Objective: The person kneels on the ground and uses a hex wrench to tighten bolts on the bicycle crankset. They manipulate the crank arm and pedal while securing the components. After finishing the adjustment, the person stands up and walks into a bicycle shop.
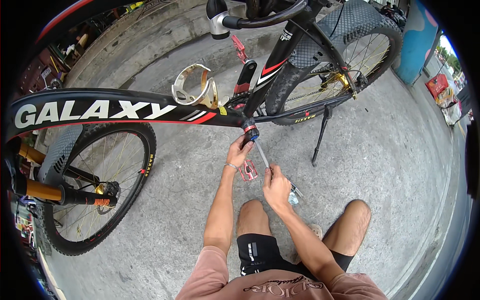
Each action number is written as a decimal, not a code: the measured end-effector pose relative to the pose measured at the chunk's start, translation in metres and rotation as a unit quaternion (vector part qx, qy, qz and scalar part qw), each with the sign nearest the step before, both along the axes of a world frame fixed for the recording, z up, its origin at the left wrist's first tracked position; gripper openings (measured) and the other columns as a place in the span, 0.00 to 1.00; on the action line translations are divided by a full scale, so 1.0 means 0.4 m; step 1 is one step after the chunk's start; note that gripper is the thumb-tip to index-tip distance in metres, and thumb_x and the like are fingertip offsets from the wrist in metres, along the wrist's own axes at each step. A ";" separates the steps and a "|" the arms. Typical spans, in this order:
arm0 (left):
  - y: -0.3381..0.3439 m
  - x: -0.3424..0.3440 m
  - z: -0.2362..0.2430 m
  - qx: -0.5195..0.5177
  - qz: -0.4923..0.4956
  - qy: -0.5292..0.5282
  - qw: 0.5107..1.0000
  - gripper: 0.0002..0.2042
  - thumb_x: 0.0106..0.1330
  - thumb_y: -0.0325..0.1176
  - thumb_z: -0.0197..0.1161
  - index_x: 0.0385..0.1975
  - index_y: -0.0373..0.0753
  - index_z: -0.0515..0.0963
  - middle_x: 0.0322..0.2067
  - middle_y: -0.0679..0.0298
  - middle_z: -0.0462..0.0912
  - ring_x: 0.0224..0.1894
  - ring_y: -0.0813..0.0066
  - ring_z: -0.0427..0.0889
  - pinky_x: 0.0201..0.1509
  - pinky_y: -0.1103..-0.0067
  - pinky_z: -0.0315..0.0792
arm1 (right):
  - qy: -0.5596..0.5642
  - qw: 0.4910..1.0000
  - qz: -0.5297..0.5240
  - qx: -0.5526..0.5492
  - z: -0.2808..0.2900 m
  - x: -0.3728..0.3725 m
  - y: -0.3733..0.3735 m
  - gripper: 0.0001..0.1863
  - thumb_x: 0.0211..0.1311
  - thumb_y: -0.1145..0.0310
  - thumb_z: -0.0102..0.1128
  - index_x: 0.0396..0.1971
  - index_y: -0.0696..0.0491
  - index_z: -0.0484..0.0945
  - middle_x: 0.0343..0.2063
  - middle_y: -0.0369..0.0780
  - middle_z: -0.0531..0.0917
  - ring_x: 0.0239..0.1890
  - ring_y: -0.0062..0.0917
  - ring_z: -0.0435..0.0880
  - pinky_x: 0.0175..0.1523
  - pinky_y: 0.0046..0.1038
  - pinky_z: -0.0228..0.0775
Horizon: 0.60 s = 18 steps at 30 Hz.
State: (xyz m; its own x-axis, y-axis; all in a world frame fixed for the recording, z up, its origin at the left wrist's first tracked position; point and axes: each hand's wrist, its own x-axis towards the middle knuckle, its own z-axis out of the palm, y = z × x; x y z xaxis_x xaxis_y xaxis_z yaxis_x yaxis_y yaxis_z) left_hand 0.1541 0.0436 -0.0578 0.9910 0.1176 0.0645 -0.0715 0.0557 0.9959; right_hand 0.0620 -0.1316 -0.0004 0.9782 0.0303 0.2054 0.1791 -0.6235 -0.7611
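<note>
A black bicycle [130,107] with red accents stands sideways before me. My left hand [237,152] grips the crank arm [250,132] just below the bottom bracket, where a red ring and a blue part show. A red pedal [248,171] shows below that hand. My right hand [276,186] is closed on a long silver tool [262,151], whose upper end meets the crank near the blue part. Beside my right hand, several slim metal tools [298,191] and a pale bluish item [293,199] show, partly hidden; whether they lie on the pavement, I cannot tell.
The front wheel [145,172] is at left, the rear wheel [390,52] at upper right with a kickstand [320,140] down. A bottle cage [195,80] sits on the frame. A concrete step [160,35] runs behind; a blue pillar [414,47] and red-and-white bags [439,92] are at right.
</note>
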 end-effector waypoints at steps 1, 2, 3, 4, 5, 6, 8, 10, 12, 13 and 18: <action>0.005 0.001 -0.006 0.014 -0.001 -0.002 1.000 0.18 0.65 0.32 0.60 0.52 0.31 0.70 0.36 0.66 0.77 0.36 0.83 0.73 0.40 0.84 0.69 | -0.015 1.000 0.002 -0.008 -0.002 -0.002 0.003 0.10 0.64 0.67 0.49 0.39 0.56 0.72 0.25 0.52 0.82 0.25 0.48 0.81 0.30 0.47 0.71; 0.010 0.004 -0.012 0.028 -0.003 -0.003 1.000 0.19 0.66 0.33 0.60 0.52 0.31 0.70 0.36 0.66 0.77 0.35 0.84 0.72 0.40 0.84 0.69 | -0.031 0.999 0.003 -0.016 -0.003 -0.003 0.007 0.10 0.64 0.67 0.49 0.39 0.56 0.72 0.25 0.52 0.82 0.25 0.48 0.81 0.30 0.47 0.71; 0.012 0.006 -0.022 0.041 -0.005 -0.004 0.999 0.19 0.66 0.35 0.60 0.52 0.31 0.70 0.35 0.67 0.77 0.35 0.84 0.72 0.39 0.84 0.69 | -0.046 0.999 0.004 -0.026 -0.005 -0.003 0.007 0.09 0.63 0.67 0.49 0.39 0.56 0.72 0.25 0.51 0.82 0.24 0.48 0.81 0.29 0.47 0.71; 0.015 0.009 -0.031 0.051 -0.006 -0.002 0.999 0.19 0.66 0.36 0.60 0.52 0.31 0.70 0.34 0.67 0.77 0.35 0.83 0.72 0.39 0.84 0.69 | -0.050 0.998 0.004 -0.034 -0.004 -0.003 0.009 0.10 0.64 0.67 0.49 0.39 0.56 0.72 0.26 0.51 0.82 0.24 0.48 0.81 0.29 0.46 0.71; 0.020 0.014 -0.040 0.062 -0.006 -0.001 0.998 0.20 0.66 0.38 0.60 0.52 0.31 0.70 0.34 0.67 0.77 0.35 0.83 0.72 0.39 0.83 0.69 | -0.054 0.998 0.004 -0.043 -0.002 -0.002 0.012 0.10 0.64 0.67 0.49 0.40 0.57 0.72 0.27 0.51 0.82 0.24 0.48 0.80 0.29 0.44 0.71; 0.021 0.014 -0.043 0.072 -0.007 0.003 0.997 0.20 0.67 0.39 0.60 0.52 0.31 0.71 0.33 0.67 0.77 0.35 0.83 0.72 0.40 0.83 0.69 | -0.056 0.997 0.003 -0.051 -0.003 -0.004 0.015 0.11 0.64 0.67 0.49 0.41 0.57 0.72 0.28 0.51 0.82 0.24 0.48 0.80 0.30 0.43 0.71; 0.019 0.014 -0.049 0.078 0.000 -0.006 0.997 0.21 0.66 0.41 0.60 0.52 0.31 0.71 0.33 0.67 0.77 0.35 0.82 0.72 0.40 0.82 0.69 | -0.075 0.995 0.003 -0.067 -0.006 -0.004 0.020 0.11 0.64 0.67 0.49 0.41 0.59 0.72 0.26 0.51 0.82 0.24 0.47 0.80 0.29 0.43 0.71; 0.012 0.014 -0.038 0.074 -0.005 -0.010 0.997 0.21 0.66 0.42 0.60 0.51 0.32 0.71 0.33 0.66 0.77 0.35 0.82 0.72 0.40 0.82 0.68 | -0.033 0.999 0.016 -0.037 -0.010 0.006 0.017 0.12 0.64 0.67 0.50 0.42 0.59 0.73 0.24 0.51 0.81 0.23 0.47 0.81 0.28 0.43 0.72; 0.011 0.011 -0.023 0.060 -0.015 -0.007 0.998 0.21 0.66 0.42 0.60 0.51 0.31 0.71 0.33 0.66 0.77 0.35 0.81 0.72 0.40 0.82 0.68 | 0.071 0.995 0.046 0.043 -0.022 0.022 0.002 0.15 0.64 0.66 0.50 0.45 0.59 0.73 0.21 0.51 0.81 0.23 0.47 0.81 0.28 0.44 0.73; 0.006 0.013 -0.020 0.062 -0.013 -0.008 0.998 0.21 0.66 0.43 0.60 0.50 0.31 0.71 0.33 0.66 0.77 0.35 0.81 0.72 0.40 0.82 0.68 | 0.032 0.997 0.051 0.054 -0.043 0.030 -0.009 0.16 0.64 0.65 0.50 0.46 0.60 0.73 0.21 0.52 0.81 0.23 0.47 0.81 0.29 0.44 0.72; 0.013 0.012 -0.018 0.072 -0.003 -0.006 0.997 0.20 0.66 0.43 0.59 0.46 0.32 0.72 0.33 0.67 0.77 0.36 0.80 0.72 0.43 0.82 0.67 | -0.015 0.992 0.070 -0.101 -0.012 0.046 -0.016 0.19 0.64 0.64 0.51 0.50 0.62 0.74 0.25 0.56 0.80 0.25 0.47 0.82 0.30 0.43 0.72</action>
